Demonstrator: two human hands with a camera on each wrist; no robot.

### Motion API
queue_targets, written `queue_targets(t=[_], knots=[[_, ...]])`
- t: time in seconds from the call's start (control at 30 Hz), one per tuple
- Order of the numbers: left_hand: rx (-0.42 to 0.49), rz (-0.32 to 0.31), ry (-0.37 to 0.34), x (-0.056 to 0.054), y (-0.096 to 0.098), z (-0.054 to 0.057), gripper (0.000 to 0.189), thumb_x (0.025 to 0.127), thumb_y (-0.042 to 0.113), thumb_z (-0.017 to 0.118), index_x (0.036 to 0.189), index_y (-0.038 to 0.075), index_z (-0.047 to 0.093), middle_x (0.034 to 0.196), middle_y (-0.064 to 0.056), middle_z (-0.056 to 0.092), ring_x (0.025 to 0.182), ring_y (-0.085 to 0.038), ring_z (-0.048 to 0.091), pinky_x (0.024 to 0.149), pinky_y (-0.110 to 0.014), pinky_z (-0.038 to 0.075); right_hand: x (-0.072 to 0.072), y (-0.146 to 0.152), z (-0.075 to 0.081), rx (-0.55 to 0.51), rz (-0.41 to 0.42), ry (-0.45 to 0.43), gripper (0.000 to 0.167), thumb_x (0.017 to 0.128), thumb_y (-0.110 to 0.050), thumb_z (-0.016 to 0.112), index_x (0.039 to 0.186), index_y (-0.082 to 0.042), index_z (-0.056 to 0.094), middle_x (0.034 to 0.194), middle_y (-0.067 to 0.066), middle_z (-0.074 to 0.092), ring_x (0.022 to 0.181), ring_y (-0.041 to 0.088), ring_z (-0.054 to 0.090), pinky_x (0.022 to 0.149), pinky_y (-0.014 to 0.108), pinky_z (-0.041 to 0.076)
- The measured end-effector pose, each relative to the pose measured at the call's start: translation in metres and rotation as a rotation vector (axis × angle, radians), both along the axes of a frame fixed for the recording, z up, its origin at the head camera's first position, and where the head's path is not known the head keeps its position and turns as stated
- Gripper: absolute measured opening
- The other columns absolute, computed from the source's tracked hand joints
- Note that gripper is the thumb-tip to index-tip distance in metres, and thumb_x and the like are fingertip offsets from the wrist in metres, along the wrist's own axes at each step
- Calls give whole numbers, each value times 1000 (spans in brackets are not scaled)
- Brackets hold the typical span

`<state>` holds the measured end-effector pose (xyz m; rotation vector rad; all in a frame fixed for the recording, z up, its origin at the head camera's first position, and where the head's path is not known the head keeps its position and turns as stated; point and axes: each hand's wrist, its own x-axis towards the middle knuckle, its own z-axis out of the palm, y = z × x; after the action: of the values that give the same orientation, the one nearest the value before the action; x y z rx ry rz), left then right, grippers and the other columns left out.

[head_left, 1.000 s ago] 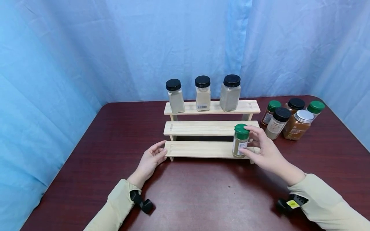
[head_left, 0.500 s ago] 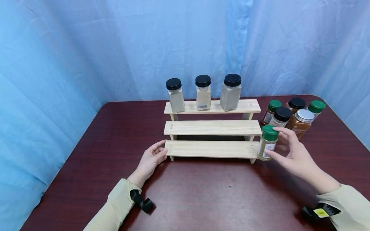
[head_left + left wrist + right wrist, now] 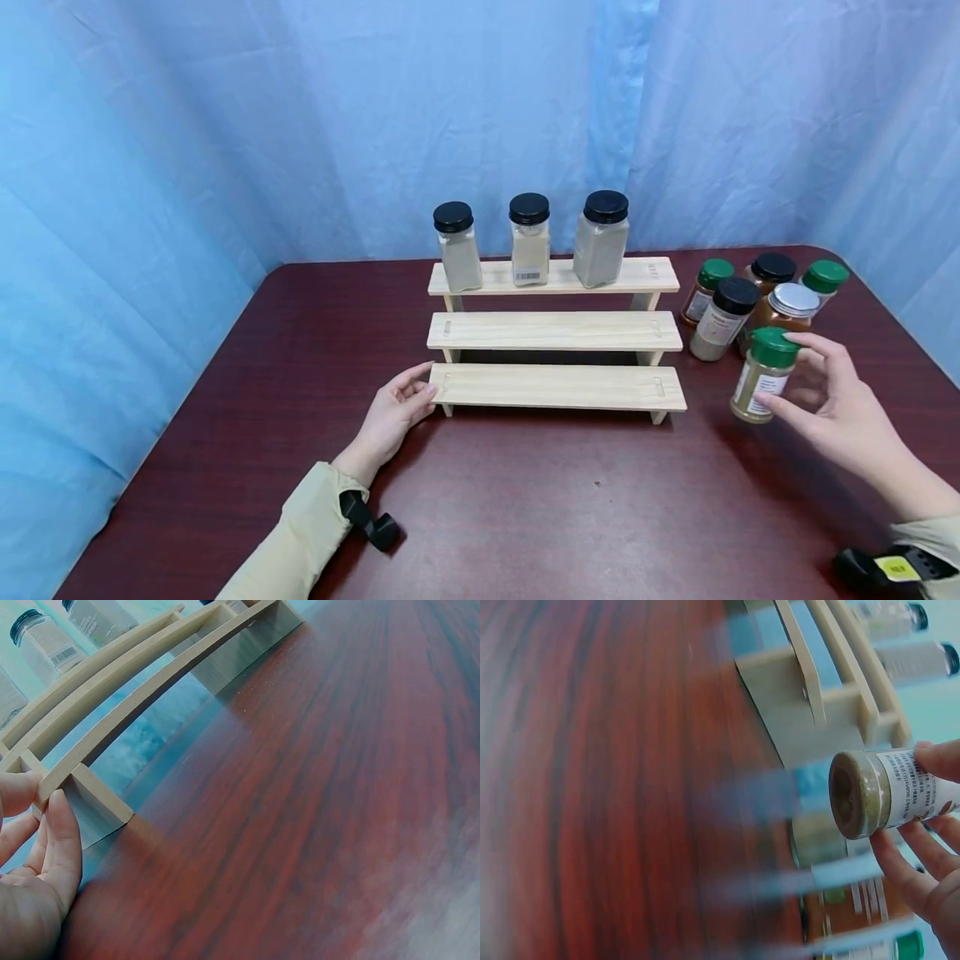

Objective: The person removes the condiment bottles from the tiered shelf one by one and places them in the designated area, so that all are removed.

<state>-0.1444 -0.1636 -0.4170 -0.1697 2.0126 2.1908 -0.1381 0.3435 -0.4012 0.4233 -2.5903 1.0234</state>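
Note:
My right hand [image 3: 843,408] grips a small spice jar [image 3: 763,379] with a green lid and a white label, right of the rack. In the right wrist view the jar [image 3: 889,791] is lifted above the table, its base showing, thumb on one side and fingers on the other. With thumb and fingers my left hand [image 3: 392,412] pinches the left end of the bottom shelf of a three-tier wooden rack [image 3: 555,387]. The left wrist view shows the fingertips [image 3: 61,817] at that shelf's corner. Three black-lidded jars [image 3: 529,242] stand along the top shelf; the two lower shelves are bare.
Behind the held jar, several spice jars cluster at the right: a black-lidded one [image 3: 720,321], a silver-lidded one [image 3: 793,302] partly hidden, and green-lidded ones [image 3: 825,275] among them. Blue curtains [image 3: 375,125] hang behind the dark red-brown table [image 3: 525,500].
My right hand has carried the green-lidded spice jar off the bottom shelf's right end, moving rightward to in front of the jar cluster. My left hand stays at the rack's corner.

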Motion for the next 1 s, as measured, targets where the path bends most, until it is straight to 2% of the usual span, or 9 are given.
queue_targets(t=[0.23, 0.47, 0.63, 0.73, 0.8, 0.87, 0.9, 0.93, 1.0], knots=[[1, 2, 0, 0, 0, 1, 49, 94, -2, 52, 141, -1, 39, 83, 7, 54, 71, 0, 54, 70, -15, 51, -10, 45, -17, -43, -119, -40, 92, 79, 3, 71, 148, -23, 16, 113, -14, 43, 86, -23, 43, 59, -1, 40], [1, 1, -5, 0, 0, 1, 49, 94, -2, 52, 141, -1, 39, 83, 7, 55, 72, 0, 54, 70, -15, 51, -17, 65, -16, -97, -244, -54, 86, 85, 2, 64, 146, -27, 11, 104, -32, 37, 84, -25, 39, 62, -3, 35], [6, -3, -4, 0, 0, 1, 49, 94, -2, 52, 141, -1, 39, 83, 7, 55, 72, 0, 55, 70, -15, 51, -26, 71, -9, -89, -324, -54, 78, 89, -6, 61, 146, -28, 11, 109, -25, 43, 81, -26, 35, 68, -5, 34], [7, -2, -6, 0, 1, 1, 49, 94, -2, 52, 141, -1, 39, 83, 7, 55, 72, 0, 55, 70, -15, 51, -32, 74, -7, -57, -343, -60, 76, 91, -10, 60, 146, -29, 11, 114, -7, 52, 80, -26, 32, 71, -4, 34], [6, -3, -6, -1, 1, 0, 49, 94, -2, 52, 141, -1, 40, 83, 7, 55, 72, 0, 55, 70, -15, 51, -37, 77, -8, -30, -350, -61, 77, 90, -9, 60, 146, -28, 11, 109, -5, 51, 78, -26, 32, 66, -4, 34], [7, -2, -5, -1, 1, 0, 49, 94, -2, 52, 141, -1, 40, 83, 7, 55, 72, 0, 55, 70, -15, 51, -42, 78, -8, -28, -344, -86, 79, 89, -5, 61, 146, -23, 9, 112, 16, 53, 76, -25, 32, 62, 0, 35], [8, 0, -6, -1, 1, 0, 49, 94, -2, 52, 141, -1, 40, 83, 7, 55, 72, 0, 55, 70, -15, 51, -46, 80, -10, -11, -352, -87, 78, 90, -7, 60, 146, -25, 9, 109, 6, 53, 75, -26, 32, 59, 0, 32], [7, -1, -5, 0, 1, 0, 49, 94, -2, 52, 141, -1, 40, 83, 7, 55, 72, 0, 55, 69, -15, 51, -48, 81, -10, -2, -356, -95, 78, 90, -7, 60, 146, -25, 8, 108, 8, 52, 75, -26, 32, 58, 1, 32], [6, 1, -5, 0, 1, 0, 49, 94, -2, 53, 141, -1, 40, 83, 7, 55, 72, 0, 55, 69, -15, 51, -55, 86, -14, 35, -375, -88, 77, 92, -14, 59, 146, -30, 7, 102, -10, 47, 75, -27, 32, 57, 2, 30]])
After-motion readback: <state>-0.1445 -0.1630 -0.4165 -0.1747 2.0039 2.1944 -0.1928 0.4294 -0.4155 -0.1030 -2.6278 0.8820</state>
